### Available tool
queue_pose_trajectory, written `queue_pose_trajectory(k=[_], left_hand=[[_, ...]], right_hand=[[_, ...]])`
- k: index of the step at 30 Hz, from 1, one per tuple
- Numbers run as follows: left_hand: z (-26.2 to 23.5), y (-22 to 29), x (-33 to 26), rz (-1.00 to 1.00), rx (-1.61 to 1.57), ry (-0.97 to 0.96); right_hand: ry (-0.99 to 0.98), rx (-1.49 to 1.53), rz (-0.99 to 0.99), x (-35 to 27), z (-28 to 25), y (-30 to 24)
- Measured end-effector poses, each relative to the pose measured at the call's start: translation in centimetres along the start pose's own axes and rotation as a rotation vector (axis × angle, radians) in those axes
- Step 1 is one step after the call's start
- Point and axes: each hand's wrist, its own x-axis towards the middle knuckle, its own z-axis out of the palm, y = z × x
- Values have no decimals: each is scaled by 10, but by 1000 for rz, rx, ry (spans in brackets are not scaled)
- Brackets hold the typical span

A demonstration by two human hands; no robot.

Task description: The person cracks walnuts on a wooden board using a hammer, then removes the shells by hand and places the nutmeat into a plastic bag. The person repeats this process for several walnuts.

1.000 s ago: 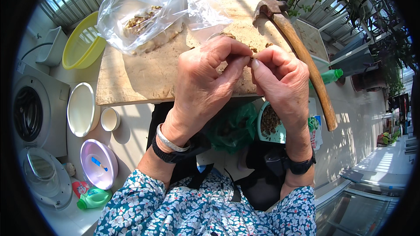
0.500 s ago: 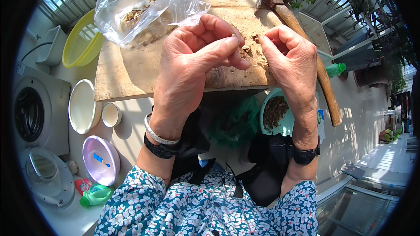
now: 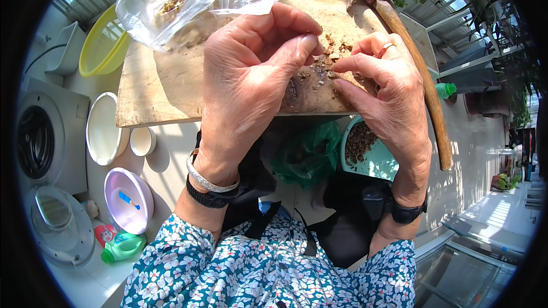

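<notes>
My left hand (image 3: 242, 74) is raised over a worn wooden board (image 3: 157, 88), thumb and forefinger pinched together; whatever is between them is hidden. To its right, my right hand (image 3: 394, 88) holds nothing I can see, its thumb and forefinger apart just above the wood. Broken brown shell bits and crumbs (image 3: 337, 50) are scattered between the two hands. Beyond my left hand lies a clear plastic bag (image 3: 197, 3) with pale and brown pieces inside. A hammer (image 3: 408, 43) with a wooden handle rests along the board's right side, its handle sticking out past the near edge.
Below the board are a turquoise basin (image 3: 381, 157) holding brown shell pieces and a green plastic bag (image 3: 308, 157). On the left stand a yellow basin (image 3: 103, 51), a white basin (image 3: 105, 131), a small cup (image 3: 142, 141), a purple basin (image 3: 128, 202) and a washing machine (image 3: 57, 137).
My right hand's thumb and forefinger have come apart from a pinch, and the hand has moved slightly right and nearer. My left hand stays pinched. The whole view has shifted a little.
</notes>
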Motion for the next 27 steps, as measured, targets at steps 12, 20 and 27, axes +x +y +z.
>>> queue_pose_trajectory(k=[12,20,27], left_hand=[[-4,0,3,-152,-349,-35],[6,-3,-1,-238,-554,-126],[-1,-3,1,-282,-807,-75]], right_hand=[[96,-27,-81,2,15,9],[170,598,301,3,0,-1],[174,822,481,3,-3,-7]])
